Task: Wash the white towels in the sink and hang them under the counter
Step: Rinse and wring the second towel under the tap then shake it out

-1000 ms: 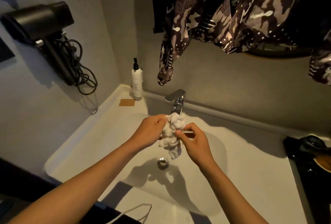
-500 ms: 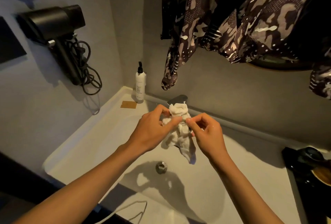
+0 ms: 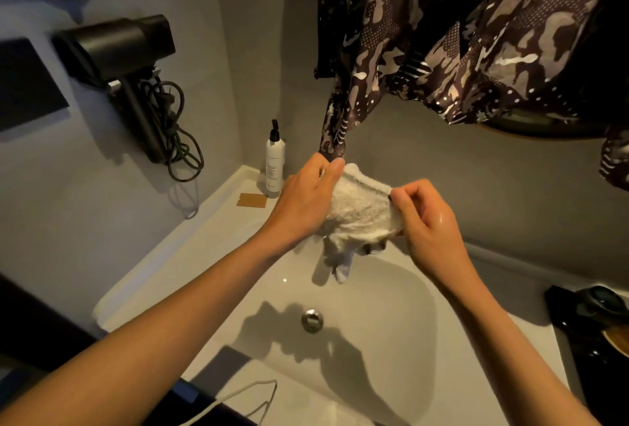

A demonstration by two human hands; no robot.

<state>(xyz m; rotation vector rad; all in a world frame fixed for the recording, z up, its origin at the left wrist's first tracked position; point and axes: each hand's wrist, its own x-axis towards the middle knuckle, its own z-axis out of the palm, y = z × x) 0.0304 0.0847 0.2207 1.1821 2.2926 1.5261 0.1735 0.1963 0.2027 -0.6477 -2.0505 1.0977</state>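
Both forearms reach in from the bottom edge, raised over the sink [image 3: 401, 293] and angled toward each other. Left hand [image 3: 306, 201] back-up, wrist slightly bent, fingers [image 3: 332, 172] pinched shut on the top left corner of the white towel [image 3: 360, 214]. Right hand [image 3: 429, 221] curled, knuckles toward the viewer, thumb and forefinger clamped on the towel's top right edge — skin looks wet and shiny.

Towel stretched between the two hands, hem on top pulled taut, rest bunched and hanging down, lowest tip dangling above the basin, well apart from the drain [image 3: 312, 320]. It is in the air, not touching the sink.

Faucet mostly hidden behind the towel; only a dark bit shows under its lower edge. Right fingertips hard to separate from the cloth. Both arms cut off at the frame bottom.

Around: white pump bottle [image 3: 275, 163] in the tabletop's back left corner, tan card [image 3: 252, 200] just beside it, black hair dryer [image 3: 115, 48] with coiled cord on the left wall, patterned garment [image 3: 459, 34] hanging overhead — its sleeve tip just beside the left hand. Dark objects at right edge, unclear.
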